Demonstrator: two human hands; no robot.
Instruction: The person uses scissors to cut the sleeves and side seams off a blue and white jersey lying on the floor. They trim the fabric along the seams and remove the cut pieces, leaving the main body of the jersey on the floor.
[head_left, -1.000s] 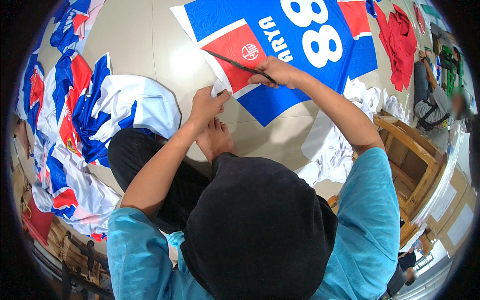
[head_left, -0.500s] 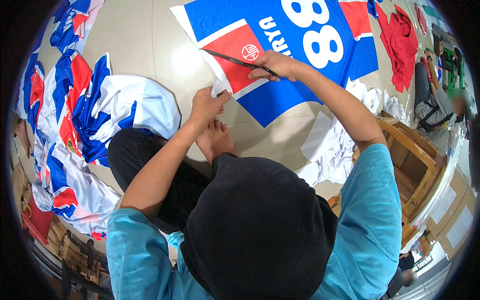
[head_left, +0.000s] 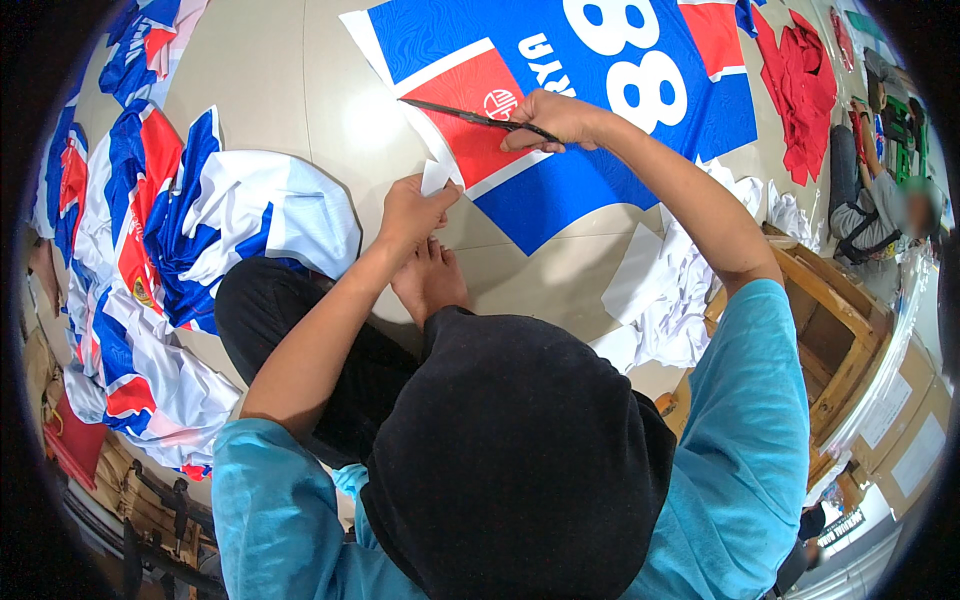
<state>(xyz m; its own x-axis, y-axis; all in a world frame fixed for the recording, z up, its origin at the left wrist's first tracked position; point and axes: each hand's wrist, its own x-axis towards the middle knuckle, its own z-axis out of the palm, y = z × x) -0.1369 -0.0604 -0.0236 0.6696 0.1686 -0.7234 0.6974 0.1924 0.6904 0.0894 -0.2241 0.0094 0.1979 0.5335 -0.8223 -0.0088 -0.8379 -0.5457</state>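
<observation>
A blue, red and white printed jersey panel lies flat on the tiled floor in front of me. My right hand is closed round the handles of a pair of dark scissors, held over the panel's red block. Their tips reach left to the white margin along the panel's edge. My left hand pinches the loose, folded end of that white margin, just above my bare foot.
Heaped blue, red and white fabric spreads over the floor at left. White scraps lie at right, beside a wooden frame. Red cloth is at the far right. Another person sits at the right edge.
My right hand has shifted slightly right and up with the scissors, and the blades look more closed. My left hand stays nearly in place on the white margin.
</observation>
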